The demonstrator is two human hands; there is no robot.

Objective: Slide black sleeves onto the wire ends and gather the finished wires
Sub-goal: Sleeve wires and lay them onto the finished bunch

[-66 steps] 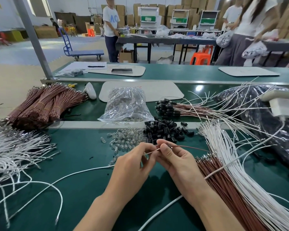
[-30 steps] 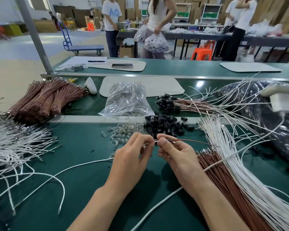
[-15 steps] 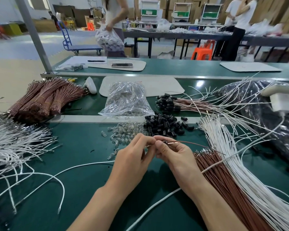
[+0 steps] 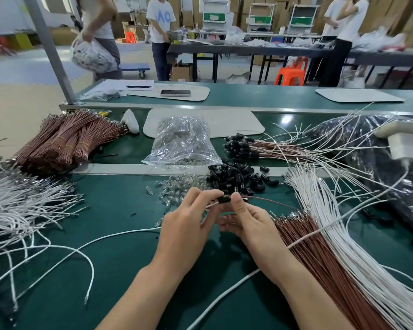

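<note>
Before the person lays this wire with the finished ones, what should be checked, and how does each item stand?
1. Grip on the black sleeve: the left hand pinches it. Ok.
2. Grip on the brown wire: the right hand pinches it beside the sleeve. Ok.
3. Sleeve fully seated on the wire end: fingertips cover the joint. Cannot tell.
4. Place for it: the finished wires lie beyond the metal strip, sleeved ends together. Ok.
5. Stock for the next wire: the loose sleeves lie in a pile just beyond the hands. Ok.
</note>
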